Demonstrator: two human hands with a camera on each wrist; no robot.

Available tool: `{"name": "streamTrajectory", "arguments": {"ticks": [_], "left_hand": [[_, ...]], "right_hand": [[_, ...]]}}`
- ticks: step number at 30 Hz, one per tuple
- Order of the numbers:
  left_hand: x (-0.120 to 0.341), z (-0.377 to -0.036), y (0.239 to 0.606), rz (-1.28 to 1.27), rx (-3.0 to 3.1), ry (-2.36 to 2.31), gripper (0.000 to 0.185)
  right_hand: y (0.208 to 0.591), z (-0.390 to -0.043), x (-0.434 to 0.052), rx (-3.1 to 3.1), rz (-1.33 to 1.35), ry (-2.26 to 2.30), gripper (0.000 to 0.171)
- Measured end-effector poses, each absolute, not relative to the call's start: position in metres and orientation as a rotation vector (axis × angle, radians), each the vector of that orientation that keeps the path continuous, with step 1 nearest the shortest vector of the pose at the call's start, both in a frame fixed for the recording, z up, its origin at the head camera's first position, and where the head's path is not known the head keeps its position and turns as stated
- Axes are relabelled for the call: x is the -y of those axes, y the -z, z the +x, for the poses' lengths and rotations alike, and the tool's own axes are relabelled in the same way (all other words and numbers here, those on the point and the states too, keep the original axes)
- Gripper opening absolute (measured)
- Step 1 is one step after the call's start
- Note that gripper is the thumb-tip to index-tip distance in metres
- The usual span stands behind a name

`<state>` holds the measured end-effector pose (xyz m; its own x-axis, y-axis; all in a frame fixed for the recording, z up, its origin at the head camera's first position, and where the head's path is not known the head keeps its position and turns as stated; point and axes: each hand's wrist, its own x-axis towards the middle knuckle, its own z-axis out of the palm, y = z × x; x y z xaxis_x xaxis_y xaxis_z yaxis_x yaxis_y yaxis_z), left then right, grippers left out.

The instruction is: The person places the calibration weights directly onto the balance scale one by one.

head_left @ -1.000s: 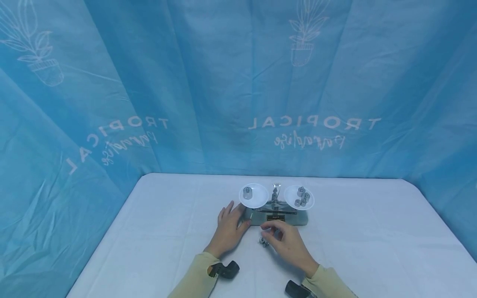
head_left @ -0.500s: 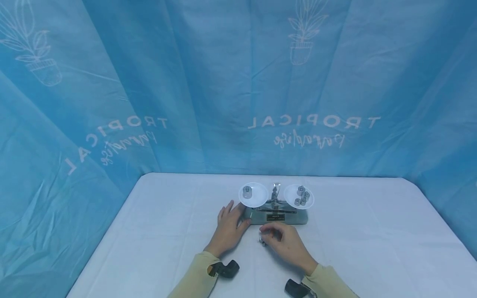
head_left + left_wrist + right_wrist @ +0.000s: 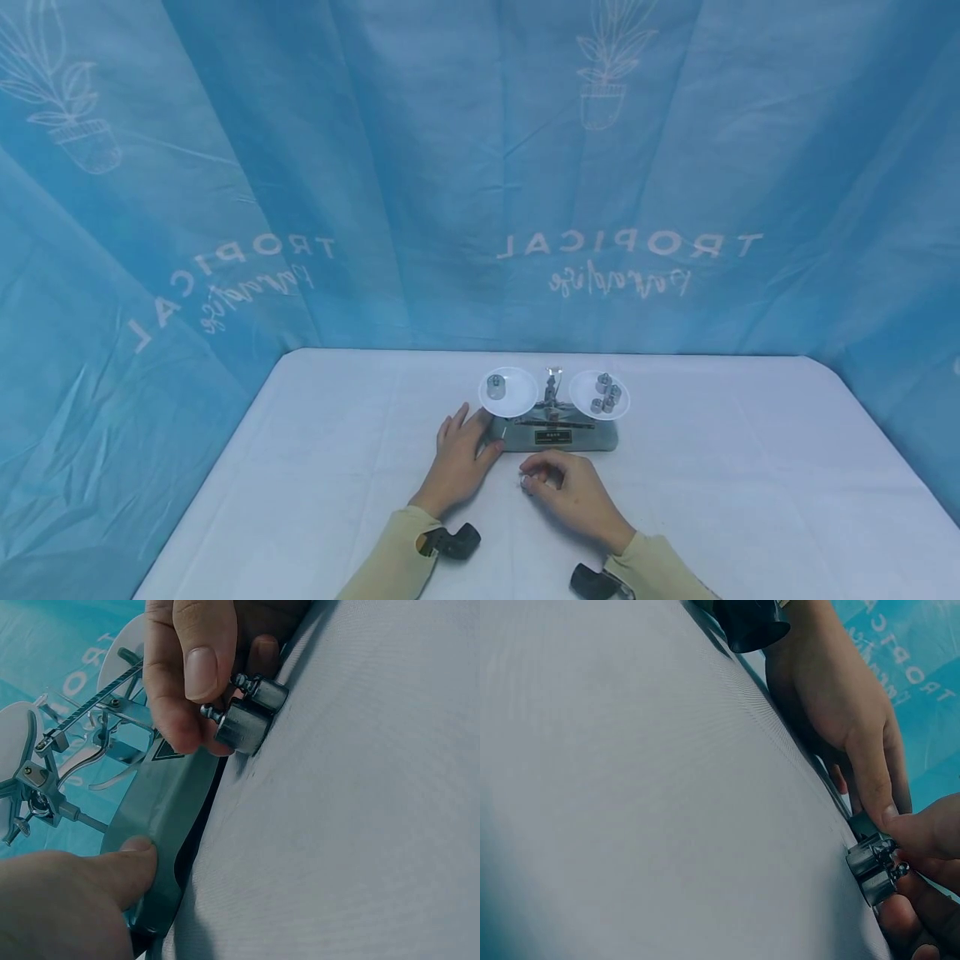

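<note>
A small metal balance scale (image 3: pixel 553 436) stands on the white cloth. Its left pan (image 3: pixel 517 400) carries one metal weight (image 3: pixel 495 386); its right pan (image 3: pixel 581 393) carries several weights (image 3: pixel 606 394). My left hand (image 3: pixel 471 425) lies with straight fingers against the left end of the scale's base (image 3: pixel 161 817), the thumb (image 3: pixel 112 862) pressing its edge. In front of the base my right hand (image 3: pixel 542 475) pinches the knob of a small metal weight (image 3: pixel 241 726) lying on the cloth. A second weight (image 3: pixel 268 694) lies right beside it. The same two weights (image 3: pixel 871 864) show under my fingertips (image 3: pixel 922 829).
The table (image 3: pixel 315 467) is covered with a white cloth. A blue curtain (image 3: pixel 375 208) printed with white plants and letters hangs close behind it and around both sides. Black wrist mounts (image 3: pixel 456 542) sit on both sleeves.
My right hand has come down and its fingers have curled onto the small weights on the cloth. The left hand and the scale have stayed put.
</note>
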<state>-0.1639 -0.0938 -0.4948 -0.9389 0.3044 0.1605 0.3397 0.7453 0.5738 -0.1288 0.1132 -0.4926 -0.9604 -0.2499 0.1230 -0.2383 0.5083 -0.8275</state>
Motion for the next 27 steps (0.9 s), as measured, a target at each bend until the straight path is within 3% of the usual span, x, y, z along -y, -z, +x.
{"name": "streamTrajectory", "arguments": {"ticks": [27], "left_hand": [[0.0945, -0.1639, 0.4959, -0.544, 2.852, 0.993, 0.060]], "right_hand": [[0.4953, -0.1286, -0.1114, -2.747, -0.399, 1.481, 0.008]]}}
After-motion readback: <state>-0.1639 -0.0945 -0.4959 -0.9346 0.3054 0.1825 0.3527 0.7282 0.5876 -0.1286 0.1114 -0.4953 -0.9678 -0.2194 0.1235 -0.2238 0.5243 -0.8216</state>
